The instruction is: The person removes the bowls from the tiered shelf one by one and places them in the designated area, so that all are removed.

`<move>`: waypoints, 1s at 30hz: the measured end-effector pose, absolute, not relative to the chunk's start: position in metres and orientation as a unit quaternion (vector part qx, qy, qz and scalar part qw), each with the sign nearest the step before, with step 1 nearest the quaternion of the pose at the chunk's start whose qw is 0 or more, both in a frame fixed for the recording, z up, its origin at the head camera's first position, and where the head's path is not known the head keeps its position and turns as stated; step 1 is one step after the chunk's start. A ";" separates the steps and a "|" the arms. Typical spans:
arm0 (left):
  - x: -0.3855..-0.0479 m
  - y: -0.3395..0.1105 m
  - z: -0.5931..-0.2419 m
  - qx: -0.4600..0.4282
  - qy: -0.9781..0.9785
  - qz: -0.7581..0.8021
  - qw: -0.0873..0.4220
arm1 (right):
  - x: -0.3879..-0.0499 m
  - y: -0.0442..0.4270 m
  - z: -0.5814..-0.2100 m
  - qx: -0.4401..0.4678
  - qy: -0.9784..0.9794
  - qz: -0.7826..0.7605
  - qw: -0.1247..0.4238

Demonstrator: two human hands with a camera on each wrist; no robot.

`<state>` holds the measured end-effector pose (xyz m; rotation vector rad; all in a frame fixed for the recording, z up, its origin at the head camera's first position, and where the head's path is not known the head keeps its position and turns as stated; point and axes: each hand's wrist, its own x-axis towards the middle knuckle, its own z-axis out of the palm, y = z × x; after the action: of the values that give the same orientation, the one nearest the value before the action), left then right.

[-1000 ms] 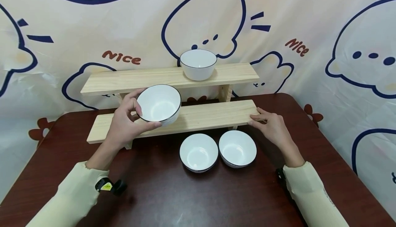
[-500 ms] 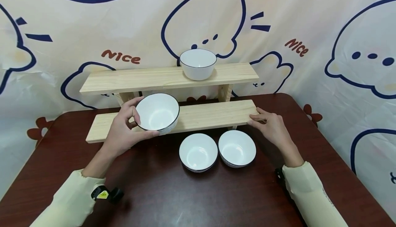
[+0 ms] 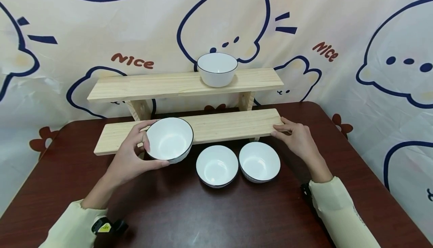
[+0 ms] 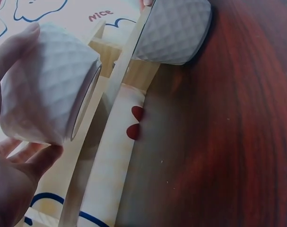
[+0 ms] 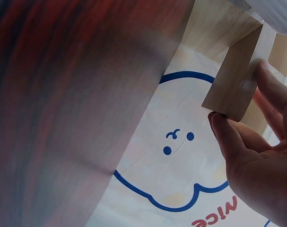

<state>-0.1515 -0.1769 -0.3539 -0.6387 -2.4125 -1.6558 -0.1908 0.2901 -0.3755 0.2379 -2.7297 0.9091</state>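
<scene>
My left hand (image 3: pixel 128 159) holds a white bowl (image 3: pixel 170 139) by its side, thumb at the front and fingers behind the rim. The bowl has a dark rim and is raised in front of the lower shelf board (image 3: pixel 233 124). In the left wrist view, a quilted pattern covers the outside of this held bowl (image 4: pixel 48 80). My right hand (image 3: pixel 297 139) pinches the right end of the lower board between thumb and fingers, as the right wrist view shows of the board end (image 5: pixel 233 85). Two more white bowls, left (image 3: pixel 217 166) and right (image 3: pixel 259 161), stand side by side before the shelf.
Another white bowl (image 3: pixel 217 73) stands on the upper shelf board (image 3: pixel 145 87), right of its middle. The two-tier wooden shelf is on a dark red-brown table (image 3: pixel 209 218). Behind it hangs a cartoon-printed cloth (image 3: pixel 152 26).
My left hand has lowered the bowl and brought it slightly left and nearer to me, off the front of the lower board. The right hand has stayed at the board's end.
</scene>
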 end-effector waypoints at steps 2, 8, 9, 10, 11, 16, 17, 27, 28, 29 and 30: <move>-0.149 -0.179 -0.357 -0.218 -0.799 -0.556 0.068 | -0.191 0.290 -0.375 0.083 -0.937 0.314 0.128; -0.141 -0.186 -0.365 -0.230 -0.807 -0.541 0.057 | -0.192 0.289 -0.374 0.085 -0.936 0.319 0.126; -0.139 -0.186 -0.366 -0.233 -0.811 -0.534 0.056 | -0.192 0.289 -0.374 0.086 -0.936 0.319 0.125; -0.138 -0.187 -0.367 -0.237 -0.814 -0.527 0.056 | -0.192 0.289 -0.374 0.086 -0.936 0.318 0.125; -0.137 -0.188 -0.368 -0.242 -0.817 -0.520 0.056 | -0.192 0.289 -0.374 0.086 -0.936 0.316 0.124; -0.133 -0.189 -0.377 -0.266 -0.824 -0.497 0.046 | -0.193 0.289 -0.374 0.089 -0.938 0.310 0.126; -0.133 -0.190 -0.378 -0.269 -0.824 -0.496 0.041 | -0.193 0.289 -0.374 0.089 -0.938 0.311 0.126; -0.136 -0.192 -0.391 -0.279 -0.837 -0.470 0.019 | -0.191 0.288 -0.374 0.087 -0.939 0.308 0.125; -0.137 -0.192 -0.391 -0.278 -0.838 -0.469 0.019 | -0.190 0.288 -0.374 0.087 -0.940 0.307 0.124; -0.137 -0.193 -0.392 -0.276 -0.840 -0.467 0.019 | -0.190 0.288 -0.373 0.089 -0.940 0.306 0.124; -0.136 -0.193 -0.393 -0.275 -0.842 -0.464 0.020 | -0.190 0.288 -0.373 0.089 -0.940 0.306 0.122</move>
<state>-0.1365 -0.1931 -0.3925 -0.8536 -2.6121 -1.4394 -0.1902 0.2876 -0.3733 0.2597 -2.7440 0.8918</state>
